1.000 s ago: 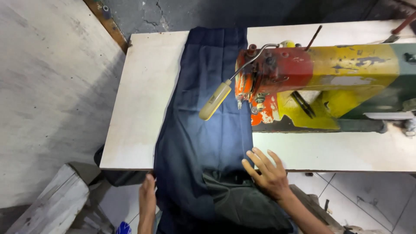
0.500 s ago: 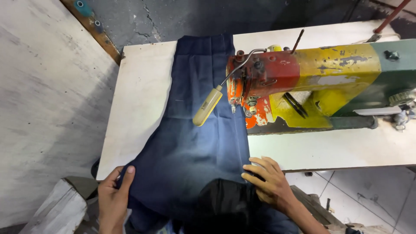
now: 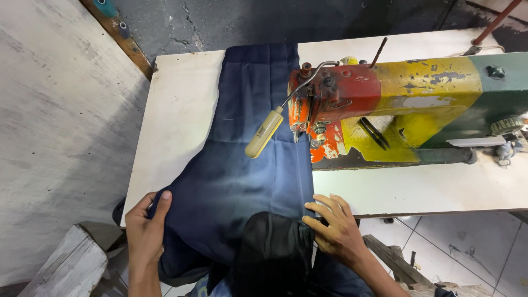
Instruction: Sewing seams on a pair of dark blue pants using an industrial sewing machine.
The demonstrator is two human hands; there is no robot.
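A long dark blue garment [image 3: 250, 165] lies along a white sewing table [image 3: 176, 121], running under the head of a worn red, yellow and green sewing machine [image 3: 385, 104]. My left hand [image 3: 146, 231] grips the cloth's left edge at the table's near edge, thumb on top. My right hand [image 3: 335, 228] rests flat with fingers spread on the cloth's right edge, just in front of the needle area [image 3: 300, 135]. A cream-handled lever [image 3: 264, 133] sticks out from the machine over the cloth. A black fabric piece [image 3: 275, 253] lies between my hands.
A grey concrete wall surface [image 3: 55, 110] fills the left side. A wooden bench corner [image 3: 60, 269] sits lower left. Tiled floor [image 3: 473, 247] and wooden scraps [image 3: 396, 264] show at lower right. The machine's handwheel [image 3: 506, 126] is at the right edge.
My left hand has come up from below the table and taken hold of the cloth's left edge. The right hand has stayed on the cloth's right side. The view has shifted slightly.
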